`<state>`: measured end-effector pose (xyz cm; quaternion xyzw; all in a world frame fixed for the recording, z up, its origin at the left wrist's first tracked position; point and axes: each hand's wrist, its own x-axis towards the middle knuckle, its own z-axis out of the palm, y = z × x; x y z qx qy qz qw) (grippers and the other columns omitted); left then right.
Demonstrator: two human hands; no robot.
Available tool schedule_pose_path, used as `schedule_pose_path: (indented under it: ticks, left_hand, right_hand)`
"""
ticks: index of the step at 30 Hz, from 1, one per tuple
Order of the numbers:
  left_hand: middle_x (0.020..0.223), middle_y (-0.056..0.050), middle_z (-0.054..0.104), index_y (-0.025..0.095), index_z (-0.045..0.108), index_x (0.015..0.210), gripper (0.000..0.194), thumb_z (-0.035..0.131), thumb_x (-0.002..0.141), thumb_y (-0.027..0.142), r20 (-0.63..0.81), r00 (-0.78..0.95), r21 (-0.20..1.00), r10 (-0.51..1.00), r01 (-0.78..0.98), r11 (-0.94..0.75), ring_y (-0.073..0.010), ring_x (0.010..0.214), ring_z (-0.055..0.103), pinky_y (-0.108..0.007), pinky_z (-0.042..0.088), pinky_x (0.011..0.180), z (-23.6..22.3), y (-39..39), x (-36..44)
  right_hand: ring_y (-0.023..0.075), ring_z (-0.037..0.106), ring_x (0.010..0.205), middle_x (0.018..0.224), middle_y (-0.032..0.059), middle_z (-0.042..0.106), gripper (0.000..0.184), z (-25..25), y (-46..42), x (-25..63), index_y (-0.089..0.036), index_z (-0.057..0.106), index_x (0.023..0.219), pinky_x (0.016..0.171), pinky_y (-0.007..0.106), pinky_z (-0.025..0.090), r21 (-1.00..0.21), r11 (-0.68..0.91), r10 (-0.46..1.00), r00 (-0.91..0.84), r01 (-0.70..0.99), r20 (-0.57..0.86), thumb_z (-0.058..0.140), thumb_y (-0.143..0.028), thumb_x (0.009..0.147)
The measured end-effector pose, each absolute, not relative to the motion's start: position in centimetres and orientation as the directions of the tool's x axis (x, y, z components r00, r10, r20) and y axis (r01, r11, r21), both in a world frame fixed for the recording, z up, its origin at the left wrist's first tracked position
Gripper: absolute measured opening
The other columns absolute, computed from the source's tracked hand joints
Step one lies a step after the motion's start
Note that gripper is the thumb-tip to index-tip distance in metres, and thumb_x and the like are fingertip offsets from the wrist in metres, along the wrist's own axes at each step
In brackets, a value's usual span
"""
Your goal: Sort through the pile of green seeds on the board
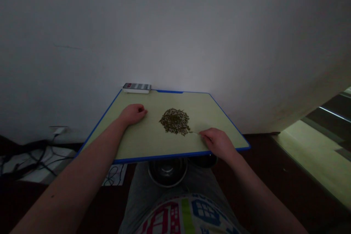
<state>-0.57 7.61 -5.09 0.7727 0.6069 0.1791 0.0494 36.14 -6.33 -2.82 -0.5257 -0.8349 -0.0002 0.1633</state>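
On the counter (148, 142), right of the seed pile (174, 120), the right hand (218, 140) pinched a thin stick (194, 132), seemingly teasing edge seeds; this called for light, steady fingers. Left of the pile, the left hand (133, 113) curled, contents unclear.

On a pale board (145, 140) with a blue rim, the left hand (133, 113) rests loosely curled to the left of a spread pile of small dark grains (174, 121), while the right hand (216, 141) pinches a thin pale implement (195, 132) whose tip meets the pile's near right edge. A white box (136, 90) sits at the far left corner, and a metal bowl (168, 180) shows below the near edge.
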Motion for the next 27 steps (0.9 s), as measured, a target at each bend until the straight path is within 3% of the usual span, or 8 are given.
schedule_pose_path:
  ticks: [27]
  left_hand:
    - [0.067, -0.005, 0.060, 0.019, 0.061, 0.070, 0.037, 0.041, 0.075, 0.050, 0.212, 0.191, 0.318, 0.959, 0.914, -0.252, -0.0169, 0.062, 0.051, -0.029, 0.033, 0.056, -5.19, 7.71, -0.57]
  right_hand:
    - [0.0181, 0.063, 0.084, 0.091, 0.0055, 0.071, 0.026, -2.94, -6.23, 35.19, -0.020, 0.070, 0.095, 0.078, 0.028, 0.046, -0.146, 0.429, 0.881, -0.378, 0.891, 0.284, 0.046, -0.019, 0.085]
